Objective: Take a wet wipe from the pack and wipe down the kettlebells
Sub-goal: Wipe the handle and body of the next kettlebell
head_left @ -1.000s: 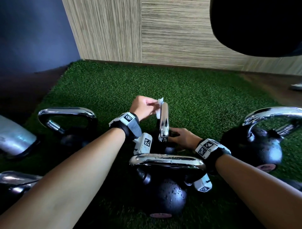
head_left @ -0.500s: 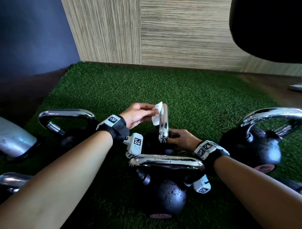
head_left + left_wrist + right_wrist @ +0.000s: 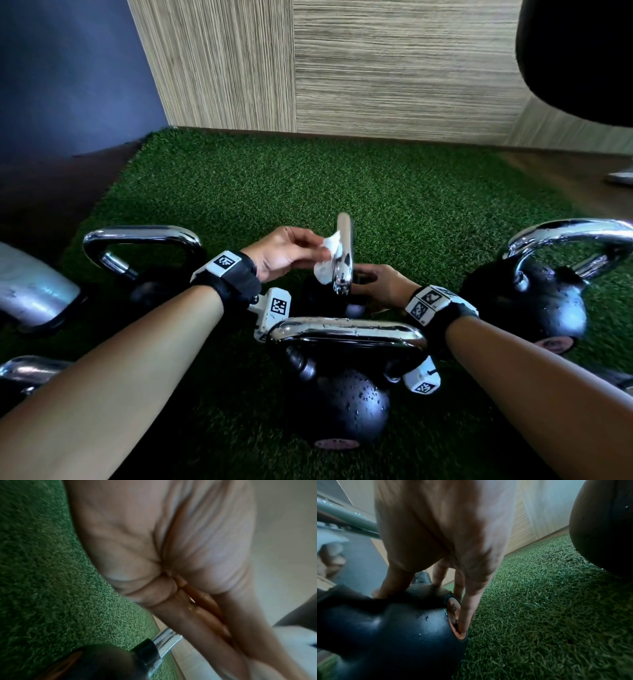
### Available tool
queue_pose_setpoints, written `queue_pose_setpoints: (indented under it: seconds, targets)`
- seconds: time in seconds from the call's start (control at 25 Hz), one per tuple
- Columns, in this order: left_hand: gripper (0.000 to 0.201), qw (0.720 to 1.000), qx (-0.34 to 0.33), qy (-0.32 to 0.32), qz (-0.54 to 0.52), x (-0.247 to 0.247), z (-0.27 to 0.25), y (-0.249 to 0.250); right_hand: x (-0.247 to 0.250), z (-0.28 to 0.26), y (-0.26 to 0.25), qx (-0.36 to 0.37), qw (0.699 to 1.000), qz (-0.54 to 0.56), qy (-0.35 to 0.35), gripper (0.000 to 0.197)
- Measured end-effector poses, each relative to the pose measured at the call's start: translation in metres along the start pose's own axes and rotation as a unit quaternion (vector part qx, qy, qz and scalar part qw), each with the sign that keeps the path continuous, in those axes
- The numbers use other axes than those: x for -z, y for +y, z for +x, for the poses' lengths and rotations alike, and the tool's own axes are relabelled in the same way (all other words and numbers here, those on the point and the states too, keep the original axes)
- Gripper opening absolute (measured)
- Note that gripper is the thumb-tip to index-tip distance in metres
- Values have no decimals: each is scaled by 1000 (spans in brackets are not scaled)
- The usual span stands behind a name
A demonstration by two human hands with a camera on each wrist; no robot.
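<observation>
A small black kettlebell (image 3: 406, 626) stands on green turf, its chrome handle (image 3: 344, 253) edge-on to me. My left hand (image 3: 318, 255) pinches a crumpled white wet wipe (image 3: 327, 260) and presses it against the left side of that handle. In the left wrist view the wipe (image 3: 295, 639) shows as a white blur beyond the fingers (image 3: 197, 615), above the handle (image 3: 164, 639). My right hand (image 3: 373, 281) grips the kettlebell's ball from the right. In the right wrist view the thumb and fingers (image 3: 465, 612) straddle the ball, reaching its orange cap. The wipe pack is out of sight.
A wet kettlebell (image 3: 342, 404) stands nearest me between my forearms, another (image 3: 534, 301) at the right and one (image 3: 144, 240) at the left. A silver object (image 3: 30, 284) lies far left. Open turf (image 3: 342, 185) reaches the striped wall. A dark round shape (image 3: 582, 51) hangs top right.
My left hand has slid the wipe from the top of the handle down its left side. The right hand has kept its hold on the ball.
</observation>
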State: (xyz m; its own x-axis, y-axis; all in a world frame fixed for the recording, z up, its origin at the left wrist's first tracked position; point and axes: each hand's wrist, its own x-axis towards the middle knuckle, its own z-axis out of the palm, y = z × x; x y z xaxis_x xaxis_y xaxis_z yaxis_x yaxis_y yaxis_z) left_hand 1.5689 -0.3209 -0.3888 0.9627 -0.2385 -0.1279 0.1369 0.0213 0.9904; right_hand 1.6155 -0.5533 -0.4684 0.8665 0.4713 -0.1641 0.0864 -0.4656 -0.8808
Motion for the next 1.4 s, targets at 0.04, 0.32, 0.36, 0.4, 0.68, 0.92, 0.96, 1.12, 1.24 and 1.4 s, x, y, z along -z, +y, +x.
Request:
queue_pose_setpoints:
  seconds: [0.04, 0.32, 0.36, 0.4, 0.68, 0.92, 0.96, 1.12, 1.24, 1.4]
  targets:
    - [48, 999, 2, -23, 27, 0, -3, 0, 0, -1, -1, 1, 1000, 3, 1, 46]
    - [35, 957, -62, -68, 276, 0, -19, 1, -1, 3, 3, -11, 1000, 1, 5, 37]
    - [35, 950, -70, -67, 296, 0, -21, 0, -1, 2, 2, -13, 1000, 5, 4, 35]
    - [35, 946, -81, -63, 307, 0, -23, 1, -2, 2, 2, -16, 1000, 6, 6, 36]
    - [18, 922, -105, -3, 373, -8, -36, -25, -3, 3, 1, -9, 999, -29, 15, 30]
    - [29, 936, -93, 15, 338, 7, -34, -12, 22, -7, -41, -20, 969, -240, -46, 37]
    - [36, 944, -84, 32, 319, 11, -31, -4, 29, -10, -53, -21, 963, -268, -21, 33]
    - [28, 961, -91, 117, 235, 12, -20, 38, 51, -23, -102, 76, 972, -173, 139, 28]
    - [15, 989, -55, 123, 53, 3, -19, 66, 47, -34, -144, 166, 977, -86, 106, 39]
    - [33, 995, -18, 92, -22, -3, -14, 75, 43, -40, -167, 212, 970, -61, 101, 42]
